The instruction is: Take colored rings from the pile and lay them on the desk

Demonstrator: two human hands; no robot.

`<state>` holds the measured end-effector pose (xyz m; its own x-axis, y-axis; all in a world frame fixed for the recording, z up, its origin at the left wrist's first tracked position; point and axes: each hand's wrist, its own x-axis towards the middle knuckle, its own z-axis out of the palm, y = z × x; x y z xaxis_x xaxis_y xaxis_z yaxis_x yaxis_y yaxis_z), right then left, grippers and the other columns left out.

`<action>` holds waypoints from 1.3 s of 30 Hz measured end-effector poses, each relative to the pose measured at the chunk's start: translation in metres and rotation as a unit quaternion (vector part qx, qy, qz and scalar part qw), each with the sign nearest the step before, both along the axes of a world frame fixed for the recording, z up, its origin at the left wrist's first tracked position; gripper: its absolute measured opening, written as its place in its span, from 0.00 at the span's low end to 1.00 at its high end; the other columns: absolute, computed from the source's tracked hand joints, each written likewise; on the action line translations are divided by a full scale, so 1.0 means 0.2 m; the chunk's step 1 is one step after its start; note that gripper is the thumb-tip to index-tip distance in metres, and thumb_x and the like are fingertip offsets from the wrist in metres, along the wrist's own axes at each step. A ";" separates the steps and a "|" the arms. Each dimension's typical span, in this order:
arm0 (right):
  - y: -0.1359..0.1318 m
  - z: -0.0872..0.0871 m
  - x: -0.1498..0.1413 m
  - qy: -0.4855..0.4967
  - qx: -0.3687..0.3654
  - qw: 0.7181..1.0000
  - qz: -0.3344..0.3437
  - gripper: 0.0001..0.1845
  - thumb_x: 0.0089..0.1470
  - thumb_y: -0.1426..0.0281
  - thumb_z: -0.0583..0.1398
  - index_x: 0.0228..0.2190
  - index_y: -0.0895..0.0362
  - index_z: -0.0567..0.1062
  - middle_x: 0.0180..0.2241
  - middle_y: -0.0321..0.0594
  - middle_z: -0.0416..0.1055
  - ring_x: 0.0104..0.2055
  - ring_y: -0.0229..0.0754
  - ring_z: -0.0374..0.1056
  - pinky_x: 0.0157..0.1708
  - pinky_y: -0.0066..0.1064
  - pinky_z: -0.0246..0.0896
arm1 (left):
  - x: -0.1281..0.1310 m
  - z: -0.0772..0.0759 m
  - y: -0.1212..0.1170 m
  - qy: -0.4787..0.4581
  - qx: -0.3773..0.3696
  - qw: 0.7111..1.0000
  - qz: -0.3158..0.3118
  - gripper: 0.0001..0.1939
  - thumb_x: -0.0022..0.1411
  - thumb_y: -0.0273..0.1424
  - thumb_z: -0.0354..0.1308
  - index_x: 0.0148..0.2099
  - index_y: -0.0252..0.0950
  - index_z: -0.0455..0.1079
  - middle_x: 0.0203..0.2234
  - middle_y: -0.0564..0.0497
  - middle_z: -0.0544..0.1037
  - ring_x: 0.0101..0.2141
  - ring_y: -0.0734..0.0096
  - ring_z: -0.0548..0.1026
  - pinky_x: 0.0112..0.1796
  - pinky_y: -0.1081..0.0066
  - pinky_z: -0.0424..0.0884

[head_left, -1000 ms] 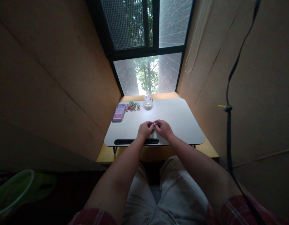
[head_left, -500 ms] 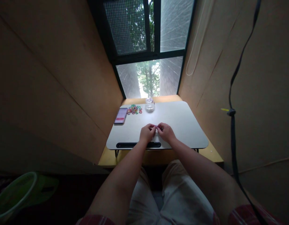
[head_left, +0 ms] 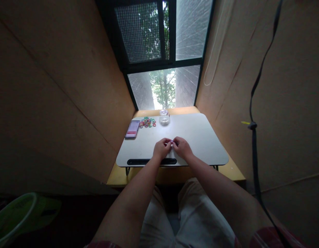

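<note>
Over the near middle of the white lap table (head_left: 201,144), both hands meet fingertip to fingertip. Between them shows a small purple band (head_left: 172,142), mostly covered by the fingers. My left hand (head_left: 162,148) pinches it from the left, thumb and forefinger closed. From the right, my right hand (head_left: 181,147) pinches it the same way. A loose pile of small coloured hair ties (head_left: 148,122) lies at the far left of the tabletop. Beside the pile, a clear round jar (head_left: 164,120) stands near the back edge; its contents are hard to make out.
A phone (head_left: 132,129) with a blurred screen lies at the table's left edge. A black slot (head_left: 139,161) runs along the front edge. Wooden walls close in on both sides, with a window (head_left: 163,86) ahead. A dark strap (head_left: 254,148) hangs at right; a green basket (head_left: 25,213) stands lower left.
The view has shifted slightly, so everything sits a little lower and further left. Both hands keep their pinch, with slightly more of the purple band showing between the fingertips.
</note>
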<state>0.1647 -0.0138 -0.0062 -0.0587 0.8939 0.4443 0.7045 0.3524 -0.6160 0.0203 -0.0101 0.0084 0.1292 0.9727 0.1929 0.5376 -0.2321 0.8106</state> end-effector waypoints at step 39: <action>0.01 -0.03 -0.01 -0.021 0.015 1.000 -0.017 0.04 0.50 0.71 0.55 0.25 0.56 0.67 0.25 0.36 0.65 0.30 0.39 0.59 0.32 0.29 0.53 | 0.00 0.00 -0.01 0.056 -0.011 0.998 -0.017 0.11 0.59 0.31 0.51 0.43 0.40 0.70 0.28 0.55 0.78 0.28 0.74 0.73 0.31 0.74 0.65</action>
